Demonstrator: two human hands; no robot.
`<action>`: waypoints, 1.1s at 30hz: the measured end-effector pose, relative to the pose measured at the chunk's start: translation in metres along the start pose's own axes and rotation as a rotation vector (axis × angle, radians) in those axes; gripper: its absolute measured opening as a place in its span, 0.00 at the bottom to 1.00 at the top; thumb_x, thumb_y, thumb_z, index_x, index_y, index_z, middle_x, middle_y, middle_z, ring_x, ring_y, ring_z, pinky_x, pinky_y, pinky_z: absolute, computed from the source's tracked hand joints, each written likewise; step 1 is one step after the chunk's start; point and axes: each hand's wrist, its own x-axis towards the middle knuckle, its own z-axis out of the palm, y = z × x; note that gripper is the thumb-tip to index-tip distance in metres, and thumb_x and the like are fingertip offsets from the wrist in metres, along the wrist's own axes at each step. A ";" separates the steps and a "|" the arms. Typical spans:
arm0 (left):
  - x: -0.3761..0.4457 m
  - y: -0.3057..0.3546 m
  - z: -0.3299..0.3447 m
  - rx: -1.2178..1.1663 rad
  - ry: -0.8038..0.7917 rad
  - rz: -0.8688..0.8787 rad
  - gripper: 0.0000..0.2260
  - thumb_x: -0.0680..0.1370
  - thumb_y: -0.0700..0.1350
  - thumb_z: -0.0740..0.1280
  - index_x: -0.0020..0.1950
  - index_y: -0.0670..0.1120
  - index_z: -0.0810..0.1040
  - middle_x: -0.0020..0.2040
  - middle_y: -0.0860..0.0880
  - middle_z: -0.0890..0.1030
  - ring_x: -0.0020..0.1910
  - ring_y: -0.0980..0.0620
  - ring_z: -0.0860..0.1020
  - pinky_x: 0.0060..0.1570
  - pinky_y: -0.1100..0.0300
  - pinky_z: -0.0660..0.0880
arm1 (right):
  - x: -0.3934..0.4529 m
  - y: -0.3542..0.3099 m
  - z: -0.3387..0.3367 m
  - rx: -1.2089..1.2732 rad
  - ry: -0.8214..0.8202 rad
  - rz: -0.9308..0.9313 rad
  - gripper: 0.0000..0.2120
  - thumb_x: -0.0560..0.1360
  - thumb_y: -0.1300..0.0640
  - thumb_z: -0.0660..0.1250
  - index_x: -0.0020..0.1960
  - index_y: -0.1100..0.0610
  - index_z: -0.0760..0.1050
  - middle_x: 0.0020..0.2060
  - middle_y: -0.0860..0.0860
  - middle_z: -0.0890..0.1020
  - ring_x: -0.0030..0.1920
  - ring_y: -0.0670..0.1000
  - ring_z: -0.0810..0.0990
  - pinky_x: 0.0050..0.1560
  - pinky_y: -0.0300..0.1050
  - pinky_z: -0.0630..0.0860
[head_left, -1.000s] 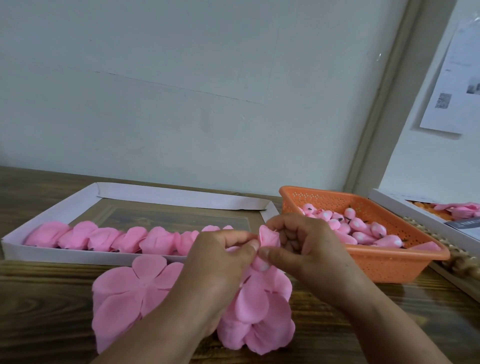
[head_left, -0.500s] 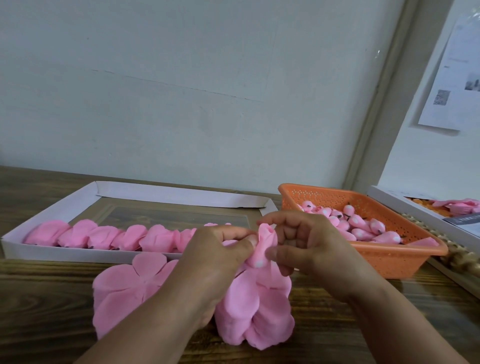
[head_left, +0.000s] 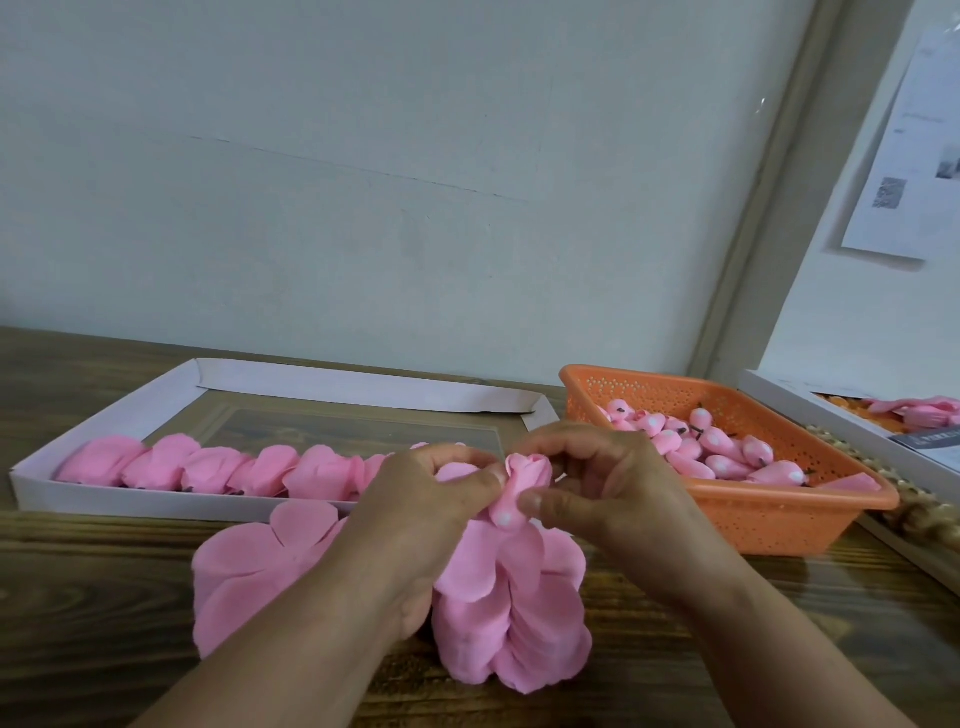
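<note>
At the far left we have a white tray (head_left: 104, 501) on the table (head_left: 78, 623), with a row of folded pink flowers (head_left: 218, 470) along its near wall. Just in front of it, a pile of flat petals (head_left: 244, 566) lies on the wood. Our left hand (head_left: 431, 499) pinches the pink bud (head_left: 522, 486) with thumb and curled fingers. The bud is held up above the table between both hands, with hanging petals (head_left: 514, 613) spreading below it. Our right hand (head_left: 613, 488) pinches it from the other side. Further right stands an orange basket (head_left: 779, 519) holding spare buds (head_left: 717, 457).
</note>
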 end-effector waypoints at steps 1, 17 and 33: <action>0.000 0.001 0.000 -0.032 0.012 -0.018 0.03 0.73 0.42 0.71 0.44 0.44 0.84 0.42 0.43 0.85 0.43 0.46 0.83 0.47 0.51 0.80 | 0.001 0.001 0.000 0.006 0.027 0.016 0.12 0.69 0.73 0.70 0.48 0.59 0.80 0.39 0.50 0.83 0.38 0.48 0.80 0.39 0.39 0.78; -0.005 0.002 0.007 0.049 0.337 0.060 0.16 0.75 0.42 0.68 0.28 0.52 0.77 0.30 0.53 0.80 0.34 0.53 0.77 0.37 0.58 0.75 | -0.002 -0.004 -0.001 -0.082 0.035 -0.014 0.10 0.68 0.72 0.70 0.43 0.59 0.79 0.39 0.56 0.79 0.34 0.58 0.75 0.37 0.53 0.74; -0.014 0.002 0.014 0.237 -0.009 0.271 0.15 0.79 0.52 0.62 0.40 0.47 0.84 0.37 0.47 0.83 0.40 0.50 0.81 0.40 0.55 0.77 | 0.001 -0.005 -0.001 -0.092 0.076 0.052 0.16 0.68 0.72 0.71 0.50 0.54 0.79 0.34 0.51 0.80 0.33 0.50 0.79 0.38 0.49 0.79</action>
